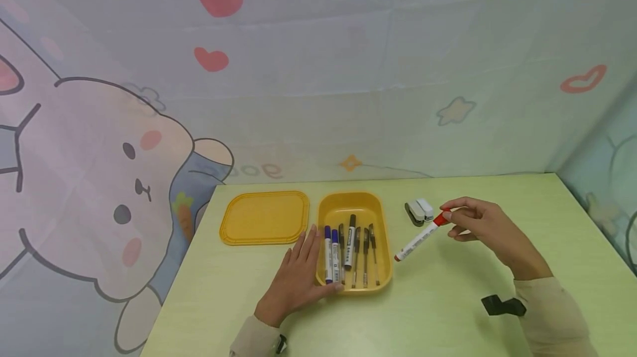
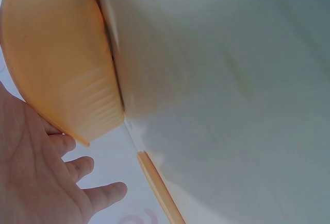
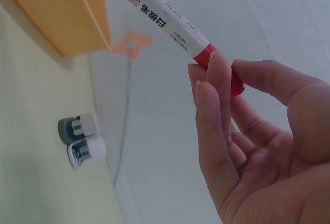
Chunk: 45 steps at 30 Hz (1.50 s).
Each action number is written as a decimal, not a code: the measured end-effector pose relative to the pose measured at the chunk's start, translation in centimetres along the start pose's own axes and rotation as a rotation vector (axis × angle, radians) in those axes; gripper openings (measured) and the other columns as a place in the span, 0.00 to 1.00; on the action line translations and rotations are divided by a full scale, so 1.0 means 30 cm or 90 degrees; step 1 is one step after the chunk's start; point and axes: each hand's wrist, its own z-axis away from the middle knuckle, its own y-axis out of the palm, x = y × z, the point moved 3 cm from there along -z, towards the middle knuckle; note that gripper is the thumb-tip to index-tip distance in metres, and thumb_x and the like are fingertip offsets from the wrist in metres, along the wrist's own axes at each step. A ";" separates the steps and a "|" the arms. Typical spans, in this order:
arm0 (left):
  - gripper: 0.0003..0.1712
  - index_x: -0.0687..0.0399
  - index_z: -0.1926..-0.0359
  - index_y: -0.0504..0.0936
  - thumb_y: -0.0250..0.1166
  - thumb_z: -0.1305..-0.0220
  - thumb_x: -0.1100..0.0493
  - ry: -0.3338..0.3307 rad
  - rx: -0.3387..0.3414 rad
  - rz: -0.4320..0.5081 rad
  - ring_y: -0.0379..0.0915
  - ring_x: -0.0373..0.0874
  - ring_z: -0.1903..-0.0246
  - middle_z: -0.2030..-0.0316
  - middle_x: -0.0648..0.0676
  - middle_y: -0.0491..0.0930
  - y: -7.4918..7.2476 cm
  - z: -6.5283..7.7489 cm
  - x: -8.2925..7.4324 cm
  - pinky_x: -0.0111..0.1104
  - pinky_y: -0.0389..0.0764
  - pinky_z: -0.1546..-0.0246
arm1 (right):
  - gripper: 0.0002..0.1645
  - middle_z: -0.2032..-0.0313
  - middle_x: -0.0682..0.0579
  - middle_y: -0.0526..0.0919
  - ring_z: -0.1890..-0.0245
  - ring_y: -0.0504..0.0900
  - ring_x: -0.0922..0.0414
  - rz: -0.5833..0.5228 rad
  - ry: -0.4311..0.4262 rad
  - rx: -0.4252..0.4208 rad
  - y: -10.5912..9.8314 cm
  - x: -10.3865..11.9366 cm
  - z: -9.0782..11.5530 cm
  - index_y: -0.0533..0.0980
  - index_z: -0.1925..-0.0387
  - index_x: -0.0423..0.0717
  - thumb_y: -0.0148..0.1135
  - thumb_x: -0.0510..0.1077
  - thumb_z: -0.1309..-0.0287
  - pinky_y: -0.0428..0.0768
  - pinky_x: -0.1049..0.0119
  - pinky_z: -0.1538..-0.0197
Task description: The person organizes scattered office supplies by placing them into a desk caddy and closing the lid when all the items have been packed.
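Observation:
Between thumb and fingertips my right hand (image 1: 478,224) pinches a whiteboard marker (image 1: 418,242) by its red cap. The white barrel slants down to the left, held up to the right of a yellow box (image 1: 388,268). My left hand (image 1: 296,277) lies along the box's left side, fingers extended and thumb over the near rim. In the left wrist view its fingers touch the box wall (image 2: 62,69). Inside the box lie two blue-capped markers (image 1: 328,257), a black marker (image 1: 349,246) and several black-capped pens (image 1: 365,252), all roughly side by side.
A flat yellow lid (image 1: 265,218) lies left of the box. Right of the box, near the back, two small staplers (image 1: 419,211) sit together on the pale green table (image 1: 438,318). A patterned cloth backdrop (image 1: 318,97) rises behind the table.

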 end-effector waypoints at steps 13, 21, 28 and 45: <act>0.69 0.46 0.18 0.30 0.53 0.42 0.16 0.000 -0.001 0.006 0.37 0.57 0.20 0.18 0.54 0.35 -0.003 0.000 0.001 0.63 0.57 0.30 | 0.25 0.55 0.43 0.88 0.65 0.88 0.51 -0.022 -0.018 0.064 0.088 0.071 -0.099 0.76 0.42 0.39 0.64 0.52 0.30 0.87 0.57 0.55; 0.68 0.47 0.18 0.31 0.52 0.42 0.16 -0.002 -0.002 0.004 0.37 0.57 0.20 0.18 0.54 0.35 -0.001 0.000 0.002 0.63 0.57 0.30 | 0.23 0.57 0.41 0.88 0.68 0.86 0.52 -0.029 -0.028 0.101 0.140 0.090 -0.149 0.77 0.42 0.39 0.63 0.50 0.30 0.87 0.56 0.55; 0.69 0.51 0.17 0.37 0.51 0.43 0.15 -0.003 -0.004 0.002 0.37 0.57 0.20 0.18 0.54 0.36 0.002 -0.003 0.003 0.63 0.57 0.30 | 0.21 0.55 0.43 0.87 0.68 0.87 0.52 -0.015 -0.022 0.128 0.185 0.098 -0.176 0.78 0.41 0.43 0.63 0.50 0.30 0.86 0.55 0.55; 0.69 0.46 0.18 0.32 0.50 0.44 0.14 -0.009 -0.004 0.012 0.37 0.57 0.20 0.18 0.53 0.35 0.010 -0.006 0.010 0.63 0.56 0.29 | 0.21 0.54 0.45 0.87 0.65 0.87 0.48 0.026 -0.026 0.186 0.275 0.098 -0.212 0.80 0.41 0.46 0.62 0.52 0.29 0.86 0.52 0.54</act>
